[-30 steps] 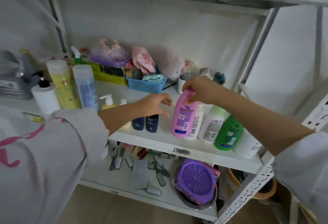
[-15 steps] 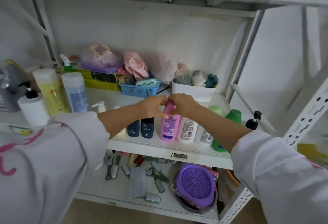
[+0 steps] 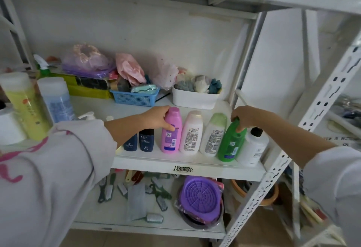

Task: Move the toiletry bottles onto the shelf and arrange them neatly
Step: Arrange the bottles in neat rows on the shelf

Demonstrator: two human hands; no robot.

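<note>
The left hand (image 3: 156, 118) curls around the pink bottle (image 3: 172, 131) on the shelf (image 3: 187, 165). 3 bottles right of it, the right hand (image 3: 246, 116) grips the green bottle (image 3: 231, 145) by its top.

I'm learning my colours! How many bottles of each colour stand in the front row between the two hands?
Dark blue: 2
Pink: 2
Pale green and white: 1
Green: 1
White: 1
Total: 7

Both arms wear loose white sleeves (image 3: 58, 168), pushed up (forearms bare). The lower-left sleeve carries pink markings (image 3: 11, 176).
</note>
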